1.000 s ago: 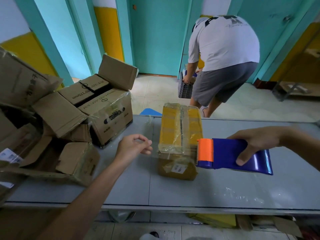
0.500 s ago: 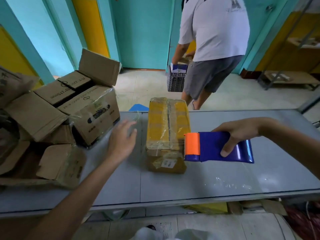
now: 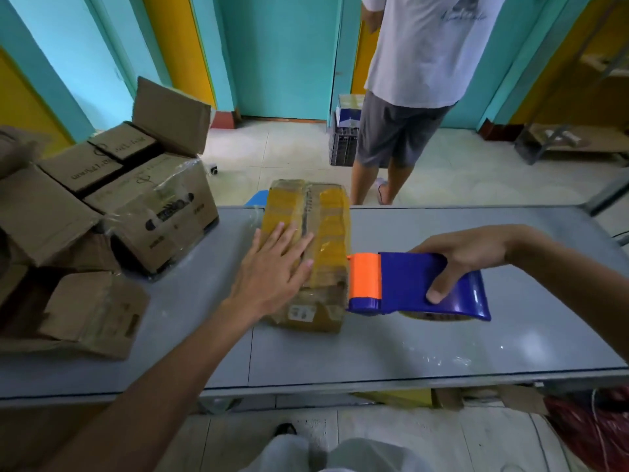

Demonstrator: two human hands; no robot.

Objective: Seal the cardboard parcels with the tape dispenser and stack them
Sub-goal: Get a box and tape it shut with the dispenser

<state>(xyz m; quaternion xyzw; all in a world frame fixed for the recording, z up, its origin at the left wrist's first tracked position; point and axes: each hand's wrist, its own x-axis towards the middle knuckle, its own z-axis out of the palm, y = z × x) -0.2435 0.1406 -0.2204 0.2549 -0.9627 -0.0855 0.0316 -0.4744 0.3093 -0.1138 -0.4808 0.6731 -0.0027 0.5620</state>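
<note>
Pressing flat on the taped parcel [image 3: 318, 233] mid-table [image 3: 442, 352], the left hand [image 3: 272, 270] lies open; the right hand [image 3: 456, 257] grips the tape dispenser [image 3: 408, 284] beside it. Empty boxes [image 3: 112, 206] crowd the left; a person [image 3: 415, 80] stands beyond.

a grey desk [image 3: 442, 352] spans the view. beyond its far edge a person [image 3: 425, 56] in a white shirt and grey shorts stands on the pale tiled floor [image 3: 289, 155], just beside a dark slatted crate [image 3: 342, 149] holding a blue and white carton [image 3: 349, 114]. teal door [image 3: 279, 56] and yellow wall panel [image 3: 180, 39] behind. a low wooden platform [image 3: 578, 141] at far right; red cables [image 3: 592, 430] lie heaped under the desk's right end
</note>
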